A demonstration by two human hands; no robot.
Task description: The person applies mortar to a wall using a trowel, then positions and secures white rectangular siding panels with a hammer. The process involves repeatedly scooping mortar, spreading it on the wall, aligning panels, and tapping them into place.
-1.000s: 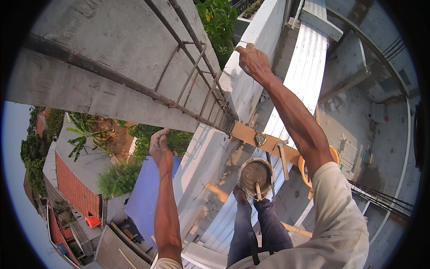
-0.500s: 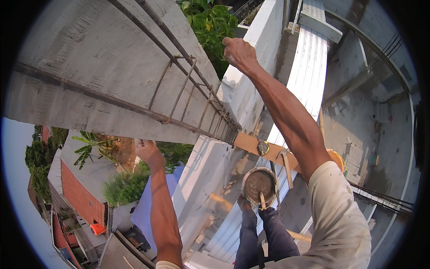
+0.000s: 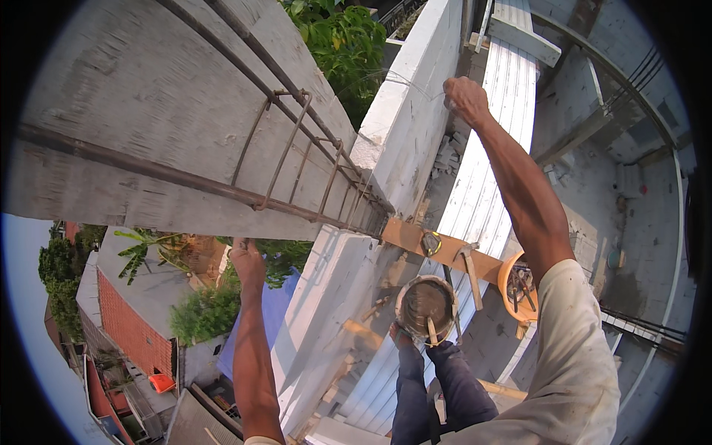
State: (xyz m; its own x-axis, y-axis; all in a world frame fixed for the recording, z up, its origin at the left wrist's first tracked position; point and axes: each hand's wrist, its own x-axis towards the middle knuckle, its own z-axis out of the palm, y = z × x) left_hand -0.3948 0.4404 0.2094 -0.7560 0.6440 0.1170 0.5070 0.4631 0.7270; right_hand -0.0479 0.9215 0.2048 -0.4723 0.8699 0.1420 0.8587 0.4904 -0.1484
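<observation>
My right hand (image 3: 466,101) is a closed fist, raised over the far side of the white block wall (image 3: 404,122). A thin, pale line like string or wire (image 3: 411,83) runs from it leftward across the wall top. My left hand (image 3: 247,265) is at the lower edge of the grey concrete slab (image 3: 148,96). Its fingers are curled, and what they hold, if anything, is hidden. Between my hands runs a column cage of steel bars (image 3: 297,148) with bent ties, lying along the slab's face and ending at the wall.
Below me a bucket of mortar (image 3: 409,300) has a tool handle in it. A wooden plank (image 3: 475,261) carries a tape measure (image 3: 431,243) and a hammer (image 3: 470,274). Beside it hangs an orange bucket (image 3: 507,291) of tools. White ribbed panels (image 3: 497,126) span a deep drop; rooftops lie far below left.
My right hand has moved right and slightly down, away from the slab, and the thin line now shows. My left hand has shifted slightly. The orange bucket has come into view from behind my arm.
</observation>
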